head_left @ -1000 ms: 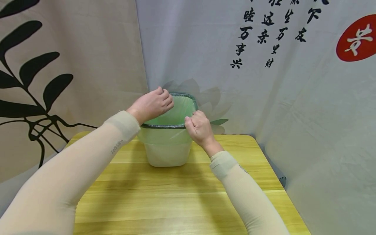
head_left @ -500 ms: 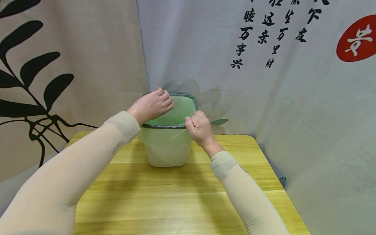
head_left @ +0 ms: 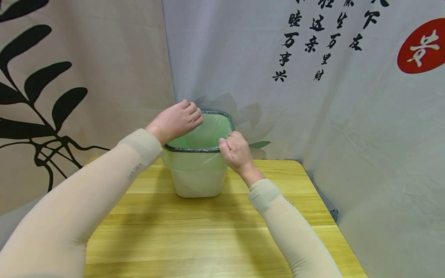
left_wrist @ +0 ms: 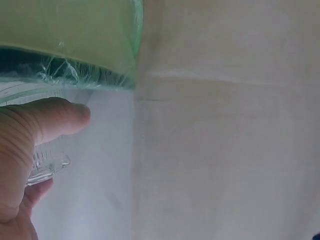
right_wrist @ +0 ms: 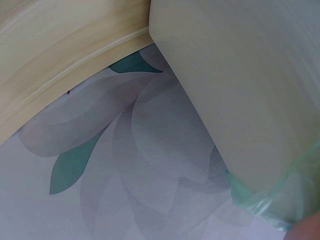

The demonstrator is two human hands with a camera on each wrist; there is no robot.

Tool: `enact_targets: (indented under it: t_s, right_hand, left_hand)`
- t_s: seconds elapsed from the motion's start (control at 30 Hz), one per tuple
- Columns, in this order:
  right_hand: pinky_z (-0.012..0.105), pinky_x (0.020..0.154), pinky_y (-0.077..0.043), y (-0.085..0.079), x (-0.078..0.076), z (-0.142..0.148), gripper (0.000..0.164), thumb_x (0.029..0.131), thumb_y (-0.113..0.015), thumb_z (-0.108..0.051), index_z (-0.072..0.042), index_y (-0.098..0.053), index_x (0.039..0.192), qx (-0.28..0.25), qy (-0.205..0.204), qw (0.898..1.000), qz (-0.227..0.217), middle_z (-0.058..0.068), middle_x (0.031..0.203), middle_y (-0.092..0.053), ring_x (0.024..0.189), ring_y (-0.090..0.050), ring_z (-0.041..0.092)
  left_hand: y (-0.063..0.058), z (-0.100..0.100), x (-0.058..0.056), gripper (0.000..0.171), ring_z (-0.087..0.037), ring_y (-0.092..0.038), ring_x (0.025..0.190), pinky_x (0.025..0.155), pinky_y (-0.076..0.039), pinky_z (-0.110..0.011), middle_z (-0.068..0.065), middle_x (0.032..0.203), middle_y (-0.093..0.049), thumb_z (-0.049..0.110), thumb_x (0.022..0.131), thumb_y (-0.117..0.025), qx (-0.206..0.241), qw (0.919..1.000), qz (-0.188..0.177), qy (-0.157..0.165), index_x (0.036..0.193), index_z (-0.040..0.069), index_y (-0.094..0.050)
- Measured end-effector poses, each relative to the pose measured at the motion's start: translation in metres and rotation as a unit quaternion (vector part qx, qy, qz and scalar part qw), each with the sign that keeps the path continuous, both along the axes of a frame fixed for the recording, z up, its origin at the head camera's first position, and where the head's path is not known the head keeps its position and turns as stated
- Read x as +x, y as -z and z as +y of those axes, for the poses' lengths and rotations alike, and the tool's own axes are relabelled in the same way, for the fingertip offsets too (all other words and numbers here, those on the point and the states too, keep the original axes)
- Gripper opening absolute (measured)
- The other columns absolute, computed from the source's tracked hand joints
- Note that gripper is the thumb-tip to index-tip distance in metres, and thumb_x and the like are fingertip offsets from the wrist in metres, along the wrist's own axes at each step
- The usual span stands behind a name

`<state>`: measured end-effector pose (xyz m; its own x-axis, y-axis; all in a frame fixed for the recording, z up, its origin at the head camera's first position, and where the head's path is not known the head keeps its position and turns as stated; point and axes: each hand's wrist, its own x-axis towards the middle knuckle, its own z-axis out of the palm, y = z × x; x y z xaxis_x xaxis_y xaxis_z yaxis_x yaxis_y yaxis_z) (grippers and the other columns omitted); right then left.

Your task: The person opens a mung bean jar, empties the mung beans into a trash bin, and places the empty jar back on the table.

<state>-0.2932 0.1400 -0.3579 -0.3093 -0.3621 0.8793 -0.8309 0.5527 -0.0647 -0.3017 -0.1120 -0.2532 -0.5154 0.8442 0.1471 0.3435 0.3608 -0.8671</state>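
A pale bin point(head_left: 198, 177) stands upright on the table, lined with a thin green bin bag point(head_left: 212, 131) folded over its dark rim point(head_left: 194, 150). My left hand point(head_left: 175, 120) is above the bin's left side. In the left wrist view its thumb point(left_wrist: 60, 117) and fingers hold a clear ridged plastic piece point(left_wrist: 47, 160) beside the rim; the head view hides this piece behind the hand, and its full shape cannot be told. My right hand point(head_left: 238, 152) is curled at the bin's right front corner, gripping the bag there. Bunched green film shows beside a fingertip point(right_wrist: 305, 230) in the right wrist view.
The wooden table point(head_left: 180, 239) extends in front of the bin. Close behind it hangs a pale cloth backdrop point(head_left: 222, 50) with printed characters, a red oval point(head_left: 422, 46) and dark leaves point(head_left: 45, 77).
My left hand has shifted slightly left and up over the last half second. The right hand and the bin stay where they were.
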Motion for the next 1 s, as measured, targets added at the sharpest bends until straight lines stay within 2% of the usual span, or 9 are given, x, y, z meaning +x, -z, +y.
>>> enact_targets:
  t_s: [0.1, 0.17, 0.27, 0.37, 0.5, 0.63, 0.73, 0.87, 1.0]
  right_hand:
    - [0.046, 0.082, -0.055, 0.0, 0.001, 0.0, 0.05, 0.102, -0.046, -0.013, -0.008, -0.044, 0.052, -0.001, -0.001, 1.0, 0.002, 0.004, 0.048, -0.036, 0.066, -0.052, 0.032]
    - [0.046, 0.082, -0.055, -0.001, 0.001, 0.0, 0.05, 0.102, -0.046, -0.012, -0.008, -0.044, 0.052, -0.003, -0.001, 1.0, 0.002, 0.003, 0.048, -0.036, 0.067, -0.053, 0.032]
    - [0.046, 0.084, -0.056, -0.001, 0.002, 0.001, 0.05, 0.102, -0.046, -0.013, -0.008, -0.044, 0.052, -0.004, 0.0, 1.0, 0.0, 0.004, 0.048, -0.035, 0.067, -0.053, 0.033]
    - [0.046, 0.086, -0.057, -0.001, 0.002, 0.001, 0.051, 0.103, -0.045, -0.014, -0.008, -0.043, 0.052, -0.001, 0.002, 1.0, -0.005, 0.004, 0.048, -0.036, 0.067, -0.053, 0.032]
    - [0.046, 0.09, -0.057, 0.001, 0.002, 0.001, 0.052, 0.103, -0.044, -0.015, -0.008, -0.043, 0.052, 0.002, 0.005, 1.0, -0.013, 0.004, 0.048, -0.036, 0.066, -0.053, 0.031]
    - [0.045, 0.088, -0.056, 0.001, 0.001, 0.001, 0.053, 0.103, -0.044, -0.016, -0.008, -0.043, 0.051, 0.001, 0.005, 1.0, -0.017, 0.004, 0.048, -0.035, 0.066, -0.051, 0.03]
    - [0.044, 0.084, -0.055, 0.0, 0.001, 0.0, 0.053, 0.103, -0.044, -0.016, -0.008, -0.043, 0.051, 0.002, 0.007, 1.0, -0.018, 0.004, 0.048, -0.035, 0.065, -0.05, 0.03]
    - [0.044, 0.085, -0.055, -0.001, 0.001, 0.0, 0.053, 0.103, -0.044, -0.016, -0.008, -0.042, 0.051, 0.003, 0.007, 1.0, -0.014, 0.004, 0.048, -0.035, 0.064, -0.05, 0.03]
    - [0.045, 0.087, -0.056, -0.001, 0.0, -0.001, 0.053, 0.103, -0.044, -0.015, -0.008, -0.042, 0.05, 0.0, 0.004, 1.0, -0.01, 0.004, 0.047, -0.035, 0.064, -0.05, 0.03]
  left_hand:
    - [-0.002, -0.002, -0.001, 0.04, -0.032, -0.058, 0.113, 0.097, -0.052, -0.04, -0.013, 0.127, -0.064, -0.005, 0.099, -0.069, 0.079, 0.9961, -0.036, 0.017, 0.135, 0.004, -0.056]
    - [-0.004, -0.003, -0.001, 0.036, -0.033, -0.06, 0.109, 0.092, -0.053, -0.04, -0.015, 0.121, -0.064, -0.009, 0.098, -0.067, 0.15, 0.9859, -0.068, 0.028, 0.13, 0.002, -0.057]
    - [-0.005, -0.004, 0.0, 0.032, -0.037, -0.063, 0.108, 0.09, -0.058, -0.044, -0.018, 0.12, -0.066, -0.015, 0.097, -0.062, 0.253, 0.9596, -0.119, 0.032, 0.126, -0.002, -0.057]
    - [-0.006, -0.006, 0.001, 0.038, -0.042, -0.063, 0.117, 0.096, -0.059, -0.052, -0.023, 0.128, -0.066, -0.017, 0.096, -0.059, 0.343, 0.9212, -0.183, 0.006, 0.131, -0.003, -0.056]
    - [-0.007, -0.01, 0.001, 0.067, -0.045, -0.056, 0.131, 0.11, -0.053, -0.059, -0.026, 0.143, -0.059, -0.011, 0.083, -0.074, 0.446, 0.848, -0.277, -0.069, 0.145, -0.003, -0.049]
    - [-0.006, -0.017, 0.002, 0.095, -0.046, -0.052, 0.136, 0.117, -0.048, -0.061, -0.026, 0.15, -0.054, 0.004, 0.075, -0.09, 0.553, 0.7494, -0.346, -0.111, 0.156, -0.003, -0.04]
    - [-0.004, -0.024, 0.004, 0.102, -0.047, -0.053, 0.136, 0.115, -0.049, -0.062, -0.027, 0.149, -0.055, 0.016, 0.075, -0.094, 0.621, 0.6831, -0.366, -0.119, 0.157, -0.003, -0.037]
    - [-0.002, -0.034, 0.007, 0.112, -0.045, -0.054, 0.135, 0.115, -0.05, -0.061, -0.027, 0.151, -0.054, 0.03, 0.075, -0.096, 0.676, 0.6192, -0.38, -0.123, 0.161, -0.002, -0.032]
    - [-0.001, -0.043, 0.01, 0.117, -0.04, -0.056, 0.134, 0.116, -0.051, -0.056, -0.024, 0.151, -0.053, 0.04, 0.076, -0.096, 0.712, 0.5686, -0.393, -0.126, 0.163, 0.0, -0.029]
